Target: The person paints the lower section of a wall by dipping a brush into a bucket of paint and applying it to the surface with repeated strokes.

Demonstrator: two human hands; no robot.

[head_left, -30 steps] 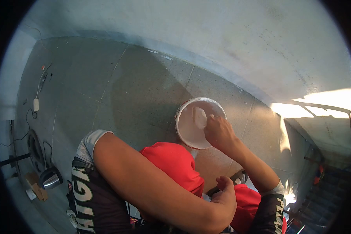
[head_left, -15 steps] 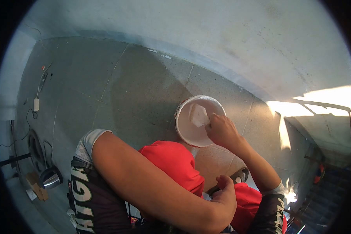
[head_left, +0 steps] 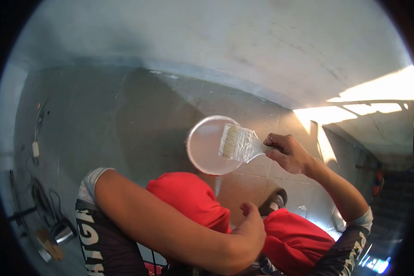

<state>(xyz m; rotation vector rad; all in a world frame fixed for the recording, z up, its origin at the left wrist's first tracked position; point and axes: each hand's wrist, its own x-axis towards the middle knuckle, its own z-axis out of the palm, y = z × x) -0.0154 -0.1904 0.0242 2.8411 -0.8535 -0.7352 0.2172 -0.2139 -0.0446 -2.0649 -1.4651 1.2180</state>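
Note:
My right hand (head_left: pixel 287 152) is closed around the handle of a wide paintbrush (head_left: pixel 247 145). The brush is held level over the right side of a round bucket (head_left: pixel 192 158), its pale bristles pointing left. White paint coats the brush's body. Pinkish-white paint (head_left: pixel 206 147) lies inside the bucket, which stands on the floor. My left hand (head_left: pixel 250 227) rests low in front of me by my red-clothed knees, with its thumb held apart; most of its other fingers are hidden. I see nothing in it.
The grey tiled floor (head_left: pixel 156 119) meets a pale wall (head_left: pixel 207 37) beyond the bucket. At the left lie a white power strip (head_left: pixel 35 149) with a cord, a metal kettle (head_left: pixel 63 232) and a piece of cardboard (head_left: pixel 49 244). My sandalled foot (head_left: pixel 276 200) is near the bucket.
My right hand has lifted the brush out of the bucket and moved right, so its bristles now show above the rim. The view has shifted slightly; my left hand stays low.

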